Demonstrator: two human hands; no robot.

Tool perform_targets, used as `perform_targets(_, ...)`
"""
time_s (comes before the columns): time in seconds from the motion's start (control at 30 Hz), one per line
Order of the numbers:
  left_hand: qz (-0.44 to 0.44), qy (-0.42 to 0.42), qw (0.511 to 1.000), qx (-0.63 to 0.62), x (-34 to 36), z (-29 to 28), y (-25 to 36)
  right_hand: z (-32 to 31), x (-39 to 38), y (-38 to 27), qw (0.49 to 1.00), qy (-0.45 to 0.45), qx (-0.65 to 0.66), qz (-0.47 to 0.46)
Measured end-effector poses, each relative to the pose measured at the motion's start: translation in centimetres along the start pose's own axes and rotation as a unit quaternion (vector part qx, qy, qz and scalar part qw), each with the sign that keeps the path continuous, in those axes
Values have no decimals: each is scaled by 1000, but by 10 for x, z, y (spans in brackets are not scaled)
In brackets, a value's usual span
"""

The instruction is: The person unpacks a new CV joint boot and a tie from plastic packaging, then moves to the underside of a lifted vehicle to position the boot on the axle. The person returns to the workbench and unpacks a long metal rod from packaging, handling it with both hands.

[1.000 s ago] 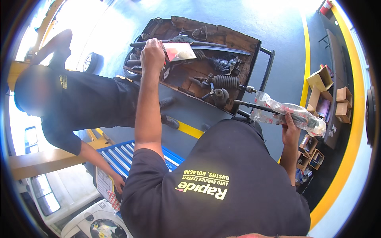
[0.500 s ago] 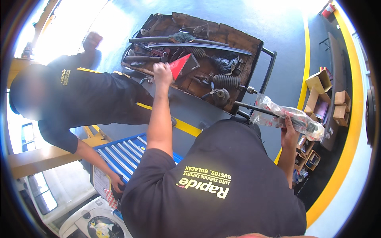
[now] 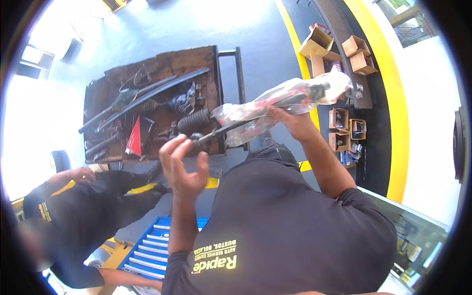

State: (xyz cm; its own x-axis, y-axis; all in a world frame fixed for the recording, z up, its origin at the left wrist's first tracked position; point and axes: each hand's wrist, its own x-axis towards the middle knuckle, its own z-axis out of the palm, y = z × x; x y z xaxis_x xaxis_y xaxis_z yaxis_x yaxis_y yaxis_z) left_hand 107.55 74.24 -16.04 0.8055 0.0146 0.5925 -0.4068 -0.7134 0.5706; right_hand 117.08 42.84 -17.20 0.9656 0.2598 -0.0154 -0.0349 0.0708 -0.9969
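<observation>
My right hand [image 3: 295, 124] grips a long dark metal rod [image 3: 223, 129], partly sleeved in clear plastic wrap [image 3: 275, 96] with red marks. The rod slants out of the wrap toward the left, over the edge of a wooden-topped cart [image 3: 169, 60]. My left hand [image 3: 184, 169] is by the rod's bare end with its fingers apart; whether a fingertip touches the rod I cannot tell. On the cart lie a flat red triangular piece [image 3: 134, 138], a black ribbed rubber boot [image 3: 194, 119], a long metal bar [image 3: 155, 97] and several greasy car parts.
A co-worker [image 3: 83, 206] in a dark shirt stands at the left. Beside me is a blue roller-topped unit [image 3: 155, 246]. Open cardboard boxes [image 3: 317, 43] stand along the right wall, near a dark bench [image 3: 339, 24]. A glass case [image 3: 413, 236] is at the lower right.
My left hand has let go of the red triangular piece, which now lies on the cart, and has come over to the rod's end. My view has turned rightward; the co-worker's raised arm is lower.
</observation>
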Motion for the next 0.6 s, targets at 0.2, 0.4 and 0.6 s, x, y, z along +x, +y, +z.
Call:
perform_targets(0.2,-178,-163,970,-41,74,112,75,-75,61,-30,987,-135,61,-64)
perform_targets(0.4,-335,-166,908,-187,89,237,116,-188,117,-24,992,-107,6,-67)
perform_targets(0.6,-373,-80,912,-149,87,263,141,-203,175,-30,902,-137,408,21)
